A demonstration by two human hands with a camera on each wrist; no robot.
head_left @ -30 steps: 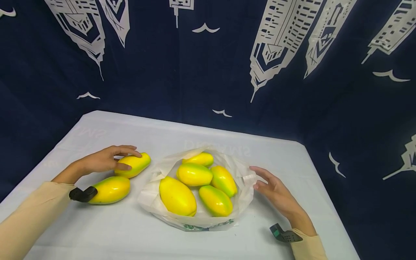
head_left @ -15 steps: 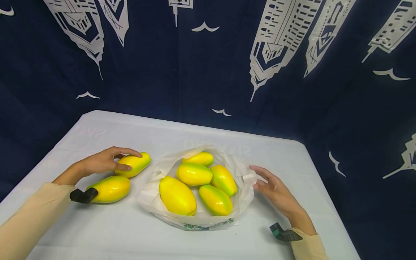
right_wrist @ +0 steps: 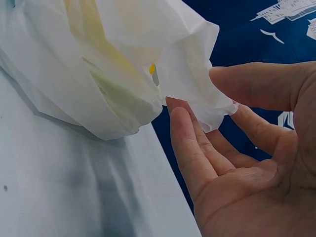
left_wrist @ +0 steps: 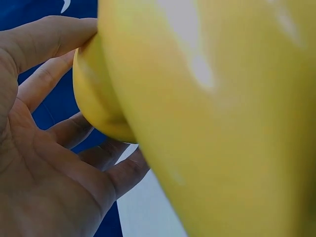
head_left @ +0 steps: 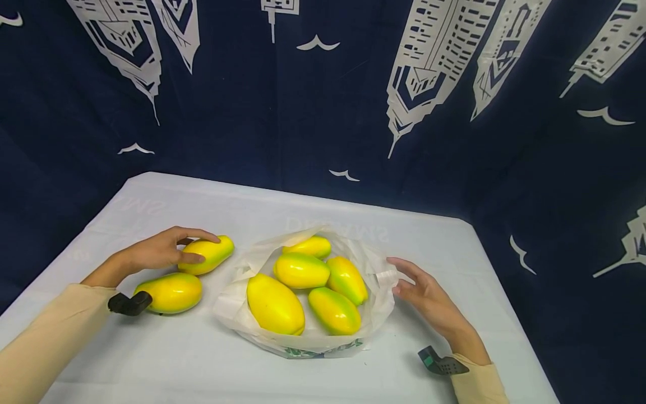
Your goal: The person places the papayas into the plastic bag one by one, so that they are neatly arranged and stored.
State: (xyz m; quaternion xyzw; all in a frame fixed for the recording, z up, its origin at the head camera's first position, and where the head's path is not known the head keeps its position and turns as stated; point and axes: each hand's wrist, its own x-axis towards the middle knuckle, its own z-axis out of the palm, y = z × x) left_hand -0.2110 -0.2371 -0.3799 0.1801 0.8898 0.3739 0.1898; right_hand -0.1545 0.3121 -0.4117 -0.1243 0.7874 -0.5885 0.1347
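Observation:
In the head view, my left hand (head_left: 156, 251) grips a yellow-green mango (head_left: 214, 255), its thumb on the near side and its fingers over the top. Just below lies another mango (head_left: 174, 293), partly behind the black wrist camera; a large yellow mango surface (left_wrist: 212, 98) fills much of the left wrist view. My right hand (head_left: 429, 297) holds the right rim of a white plastic bag (head_left: 381, 294), the thin film lying between thumb and fingers in the right wrist view. Several mangoes, such as a large yellow mango (head_left: 275, 306), sit inside the wide-mouthed bag.
A white-covered table (head_left: 151, 359) carries everything. Behind it hangs a dark blue curtain (head_left: 282, 112) printed with white buildings and birds. Green print shows on the bag's front, near the table's middle.
The mango nearest my left wrist has shifted very slightly, and a dark spot now shows at its lower edge. Both hands and the bag keep their places.

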